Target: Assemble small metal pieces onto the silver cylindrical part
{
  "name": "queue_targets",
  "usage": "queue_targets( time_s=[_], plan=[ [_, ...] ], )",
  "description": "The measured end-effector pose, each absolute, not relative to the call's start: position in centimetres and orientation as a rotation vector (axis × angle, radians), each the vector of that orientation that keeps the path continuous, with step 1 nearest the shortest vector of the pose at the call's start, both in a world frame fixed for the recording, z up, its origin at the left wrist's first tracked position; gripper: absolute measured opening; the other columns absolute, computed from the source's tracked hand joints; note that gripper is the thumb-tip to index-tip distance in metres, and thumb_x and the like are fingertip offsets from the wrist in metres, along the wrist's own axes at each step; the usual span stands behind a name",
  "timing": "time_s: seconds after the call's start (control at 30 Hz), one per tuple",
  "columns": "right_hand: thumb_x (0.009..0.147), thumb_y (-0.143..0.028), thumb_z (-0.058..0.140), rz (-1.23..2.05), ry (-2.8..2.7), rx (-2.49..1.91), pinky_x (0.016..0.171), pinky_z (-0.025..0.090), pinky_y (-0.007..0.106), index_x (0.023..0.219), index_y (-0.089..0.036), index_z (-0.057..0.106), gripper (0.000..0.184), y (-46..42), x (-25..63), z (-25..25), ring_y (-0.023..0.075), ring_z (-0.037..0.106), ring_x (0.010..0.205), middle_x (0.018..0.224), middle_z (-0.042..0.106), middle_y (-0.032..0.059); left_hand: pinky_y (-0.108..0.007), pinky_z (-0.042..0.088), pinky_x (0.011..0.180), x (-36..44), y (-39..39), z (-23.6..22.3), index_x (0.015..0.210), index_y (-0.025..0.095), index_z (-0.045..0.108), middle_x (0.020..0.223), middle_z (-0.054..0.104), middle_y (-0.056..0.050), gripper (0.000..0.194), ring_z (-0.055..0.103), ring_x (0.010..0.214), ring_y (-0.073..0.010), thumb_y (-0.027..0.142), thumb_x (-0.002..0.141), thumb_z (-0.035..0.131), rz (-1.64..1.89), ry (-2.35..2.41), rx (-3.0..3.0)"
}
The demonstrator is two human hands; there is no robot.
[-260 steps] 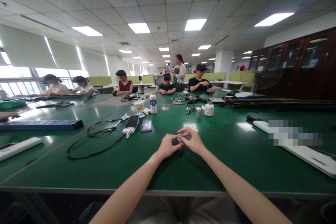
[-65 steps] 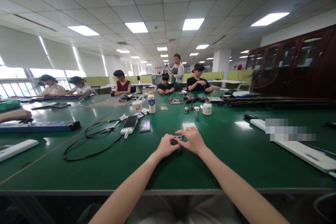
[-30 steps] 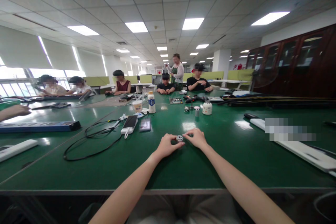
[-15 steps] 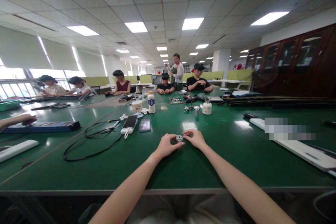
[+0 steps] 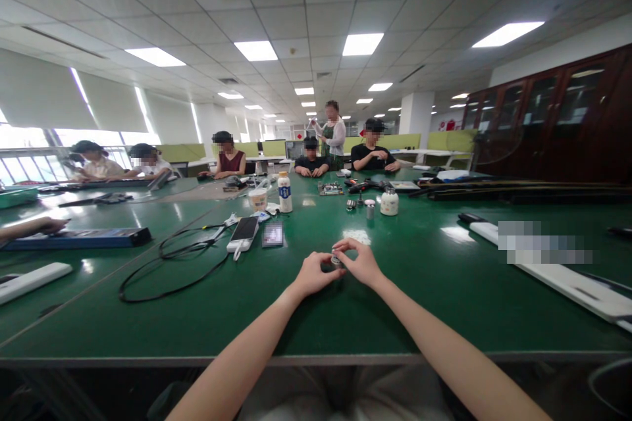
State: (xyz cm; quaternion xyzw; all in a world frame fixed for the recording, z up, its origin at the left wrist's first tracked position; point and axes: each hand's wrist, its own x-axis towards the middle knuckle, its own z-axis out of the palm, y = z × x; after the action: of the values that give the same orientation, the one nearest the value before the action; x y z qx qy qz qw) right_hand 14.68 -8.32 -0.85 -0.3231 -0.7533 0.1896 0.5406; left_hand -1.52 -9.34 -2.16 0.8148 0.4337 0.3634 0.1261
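Silvery small cylinder (image 5: 336,262), on green worktop (image 5: 237,335); left hand (image 5: 314,274), grip clasped about its sides. Right hand (image 5: 363,265) at its top; cannot tell whether that grip holds.

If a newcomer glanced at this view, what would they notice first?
Probably the left hand gripping a small metal cylinder, with the right hand at its top, near the middle of the view. Beyond them on the green table stand a blue-labelled bottle and, further right, a white jar. A long white bar lies toward the right edge.
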Motion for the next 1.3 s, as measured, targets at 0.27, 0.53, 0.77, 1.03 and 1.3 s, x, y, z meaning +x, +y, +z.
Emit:
queue_targets(
  time_s=[0.27,0.53,0.77,1.03,1.3],
  plan=[
    [0.076,-0.024,0.060,0.470,-1.794,-0.779,0.075,0.050,0.031,0.085,-0.019,0.065,0.011,-8.4,14.8,-0.8,0.0165,0.065,0.074,0.077,0.069,0.0023,-0.026,0.042,0.071,-1.6,-8.5,-2.6,0.089,0.019,0.069,0.082,0.065,-0.002,0.027,0.058,0.080,-0.0184,0.040,0.074,0.060,0.986,1.248,2.279],
    [0.076,-0.025,0.060,0.474,-1.850,-0.793,0.075,0.051,0.032,0.083,-0.020,0.066,0.010,-8.6,15.0,-0.6,0.0172,0.066,0.075,0.078,0.070,0.0021,-0.027,0.043,0.073,-1.6,-8.9,-2.3,0.088,0.018,0.068,0.083,0.064,-0.003,0.026,0.057,0.080,-0.0186,0.039,0.075,0.059,0.982,1.255,2.285],
    [0.077,-0.029,0.060,0.484,-1.829,-0.822,0.081,0.049,0.034,0.094,-0.021,0.065,0.020,-8.8,14.8,-0.6,0.0181,0.067,0.079,0.081,0.071,0.0023,-0.027,0.043,0.072,-1.5,-8.9,-2.5,0.086,0.017,0.067,0.081,0.064,-0.004,0.025,0.057,0.079,-0.0186,0.037,0.074,0.060,1.026,1.266,2.300],
    [0.080,-0.033,0.055,0.373,-1.714,-0.948,0.071,0.049,0.032,0.091,-0.020,0.064,0.019,-8.1,15.2,-0.5,0.0164,0.063,0.060,0.059,0.064,-0.0004,-0.028,0.041,0.075,-1.3,-9.6,-1.7,0.085,0.019,0.069,0.081,0.066,-0.002,0.024,0.057,0.079,-0.0183,0.038,0.077,0.058,1.006,1.244,2.356],
    [0.077,-0.033,0.060,0.245,-1.897,-0.960,0.070,0.046,0.029,0.088,-0.023,0.068,0.017,-8.3,15.3,-0.6,0.0158,0.059,0.069,0.071,0.065,0.0011,-0.027,0.041,0.072,-1.5,-9.1,-2.4,0.085,0.018,0.068,0.080,0.065,-0.002,0.024,0.056,0.077,-0.0181,0.038,0.075,0.060,1.048,1.268,2.361]
  ],
)
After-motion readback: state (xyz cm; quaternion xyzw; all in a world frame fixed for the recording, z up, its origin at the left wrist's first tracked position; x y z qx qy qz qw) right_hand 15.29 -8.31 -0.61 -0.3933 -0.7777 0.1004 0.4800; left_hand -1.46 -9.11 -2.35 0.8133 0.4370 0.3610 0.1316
